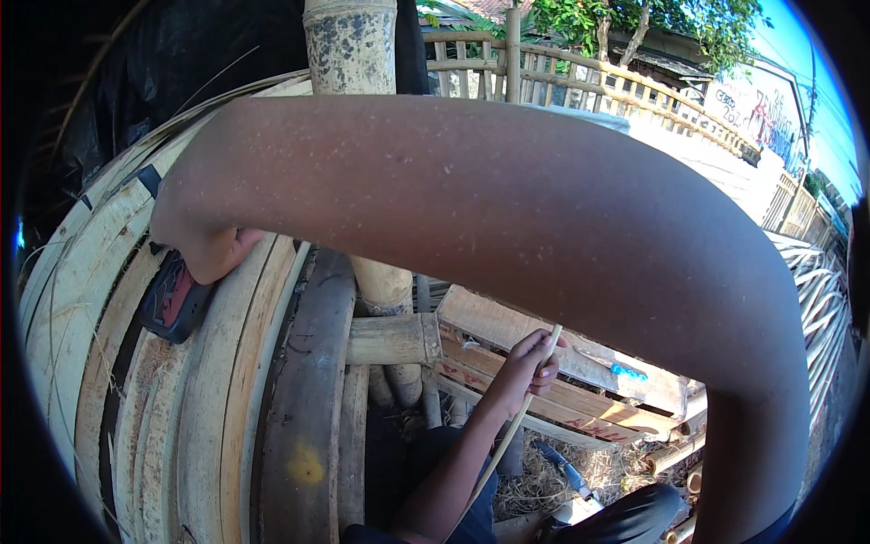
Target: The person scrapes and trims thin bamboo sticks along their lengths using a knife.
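Observation:
My left hand (524,372) is closed around a thin pale bamboo strip (500,446), which slants down toward my lap. My right arm (471,190) stretches across the whole view, from the lower right over to the left. At its end, my right hand (210,254) is bent down at the bamboo slats, beside a black and red object (174,297) with rounded corners. The right fingers are mostly hidden behind the wrist, so whether they grip that object does not show.
A thick bamboo post (352,45) rises beside the slatted bench (204,426). Wooden boards (562,399) lie beyond my left hand. On the straw-covered ground is a long tool (566,470) with a bright end. Bamboo poles (678,451) lie at right; a bamboo fence (580,72) stands behind.

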`<state>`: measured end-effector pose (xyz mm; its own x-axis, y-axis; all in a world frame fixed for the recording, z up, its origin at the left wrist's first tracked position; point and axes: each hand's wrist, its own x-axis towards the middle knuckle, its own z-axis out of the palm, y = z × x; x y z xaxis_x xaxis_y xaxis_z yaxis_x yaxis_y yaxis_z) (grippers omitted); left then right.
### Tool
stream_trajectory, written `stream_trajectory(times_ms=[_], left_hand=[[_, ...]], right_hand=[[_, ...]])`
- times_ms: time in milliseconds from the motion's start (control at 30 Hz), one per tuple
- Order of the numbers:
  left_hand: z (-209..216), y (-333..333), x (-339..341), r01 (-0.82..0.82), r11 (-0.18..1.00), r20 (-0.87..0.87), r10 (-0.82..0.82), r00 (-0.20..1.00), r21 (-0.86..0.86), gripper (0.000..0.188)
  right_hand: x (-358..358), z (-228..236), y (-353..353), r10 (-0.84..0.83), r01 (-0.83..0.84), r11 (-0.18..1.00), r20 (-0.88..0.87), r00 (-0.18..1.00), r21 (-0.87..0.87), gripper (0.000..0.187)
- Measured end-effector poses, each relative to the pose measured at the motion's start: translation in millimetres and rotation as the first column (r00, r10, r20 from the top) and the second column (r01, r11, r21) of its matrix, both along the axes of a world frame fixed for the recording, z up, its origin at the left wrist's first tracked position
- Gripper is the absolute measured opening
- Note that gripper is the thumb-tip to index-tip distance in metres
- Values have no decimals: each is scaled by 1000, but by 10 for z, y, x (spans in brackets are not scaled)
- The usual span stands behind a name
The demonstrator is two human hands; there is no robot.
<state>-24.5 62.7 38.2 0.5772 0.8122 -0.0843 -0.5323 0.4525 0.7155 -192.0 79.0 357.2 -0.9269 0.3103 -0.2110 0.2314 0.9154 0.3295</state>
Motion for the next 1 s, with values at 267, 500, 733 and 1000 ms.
stream_trajectory(times_ms=[267, 500, 733, 1000], left_hand=[[5, 76, -77, 4, 1000, 0, -4, 1000, 1, 20], [18, 5, 32, 3, 996, -121, 7, 993, 87, 22], [-36, -35, 140, 71, 997, -133, -66, 989, 29, 22], [-81, -87, 209, 230, 971, -69, -234, 970, -59, 22]], right_hand=[[1336, -752, 17, 235, -64, 969, -803, 548, 240, 34], [4216, -2765, -367, -847, 752, 416, -519, 116, -511, 26], [4453, -3360, -721, -701, 743, 560, -688, 188, -367, 19], [4196, -3100, -759, -679, 450, 527, -676, -286, -721, 22]])
